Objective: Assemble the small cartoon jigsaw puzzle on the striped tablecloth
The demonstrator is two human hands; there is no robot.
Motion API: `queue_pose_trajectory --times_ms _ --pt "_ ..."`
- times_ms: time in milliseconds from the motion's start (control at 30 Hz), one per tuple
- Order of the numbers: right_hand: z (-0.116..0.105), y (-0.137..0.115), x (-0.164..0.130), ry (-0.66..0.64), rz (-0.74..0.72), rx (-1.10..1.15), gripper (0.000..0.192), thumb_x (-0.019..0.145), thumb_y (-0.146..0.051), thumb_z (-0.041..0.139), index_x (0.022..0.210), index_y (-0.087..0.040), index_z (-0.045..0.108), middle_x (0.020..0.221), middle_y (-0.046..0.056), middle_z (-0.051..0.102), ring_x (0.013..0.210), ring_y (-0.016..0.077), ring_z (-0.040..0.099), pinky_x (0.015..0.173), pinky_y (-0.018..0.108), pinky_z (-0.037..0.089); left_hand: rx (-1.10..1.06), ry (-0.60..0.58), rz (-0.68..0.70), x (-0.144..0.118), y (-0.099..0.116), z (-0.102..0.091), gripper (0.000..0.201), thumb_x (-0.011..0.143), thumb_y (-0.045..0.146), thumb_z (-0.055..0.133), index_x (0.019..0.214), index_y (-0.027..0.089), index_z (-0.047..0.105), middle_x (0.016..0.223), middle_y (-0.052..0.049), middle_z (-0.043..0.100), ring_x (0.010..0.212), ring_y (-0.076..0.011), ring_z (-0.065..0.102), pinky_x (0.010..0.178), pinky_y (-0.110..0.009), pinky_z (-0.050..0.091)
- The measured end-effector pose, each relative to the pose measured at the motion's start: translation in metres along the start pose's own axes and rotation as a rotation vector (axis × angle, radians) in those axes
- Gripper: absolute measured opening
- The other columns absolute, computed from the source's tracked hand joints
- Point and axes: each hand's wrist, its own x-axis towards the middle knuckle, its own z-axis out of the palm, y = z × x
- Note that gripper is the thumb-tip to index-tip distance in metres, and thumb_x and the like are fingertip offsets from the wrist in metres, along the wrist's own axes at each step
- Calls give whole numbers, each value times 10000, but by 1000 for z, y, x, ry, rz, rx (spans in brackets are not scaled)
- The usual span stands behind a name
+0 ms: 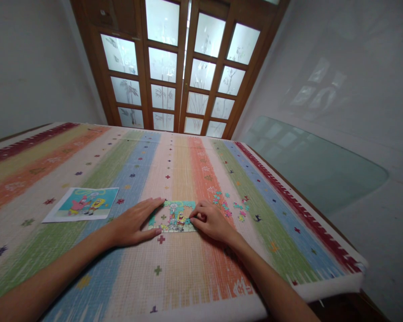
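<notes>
A partly assembled cartoon jigsaw puzzle [173, 219] lies on the striped tablecloth, with cloth showing through gaps in its middle and right side. My left hand [134, 222] rests open at its left edge, thumb and fingers apart around the corner. At the right side, my right hand [211, 220] is closed in a pinch, fingertips down at a small teal puzzle piece [187, 221]; the fingers partly cover it. Several loose puzzle pieces [241, 206] are scattered just right of my right hand, in teal, pink and yellow.
A printed reference picture [83, 205] of the cartoon characters lies flat on the left. The striped tablecloth [144, 277] covers the table to its front edge. Beyond the table stand wooden doors [181, 76] with frosted panes. A glass panel [309, 156] leans at the right wall.
</notes>
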Motion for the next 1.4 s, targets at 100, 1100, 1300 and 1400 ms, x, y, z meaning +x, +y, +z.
queue_pose_trajectory --times_ms 100,1100,1300,1400 --pt "0 0 0 -7 0 3 100 841 -86 727 820 -182 745 819 11 611 803 159 563 761 295 408 -4 0 -2 0 1 -1 761 993 538 560 1611 216 255 1609 -176 419 1448 -364 457 1203 -558 378" --pt "-33 22 3 160 70 28 192 812 -50 613 830 -200 731 898 45 702 867 192 619 818 327 451 -21 11 11 -1 -3 1 775 984 518 595 1616 241 244 1610 -176 418 1441 -382 464 1201 -590 374" --pt "-77 52 -3 198 255 -86 214 774 -78 581 801 -205 752 826 46 739 725 179 618 711 294 439 -23 16 9 -1 -4 1 774 986 525 591 1620 251 242 1609 -158 427 1445 -376 461 1205 -579 374" --pt "-91 61 -9 139 320 -94 202 774 -112 581 777 -206 760 788 51 749 700 182 632 677 289 440 -14 6 10 0 -4 2 764 992 536 574 1616 239 249 1611 -172 418 1444 -384 460 1195 -589 382"
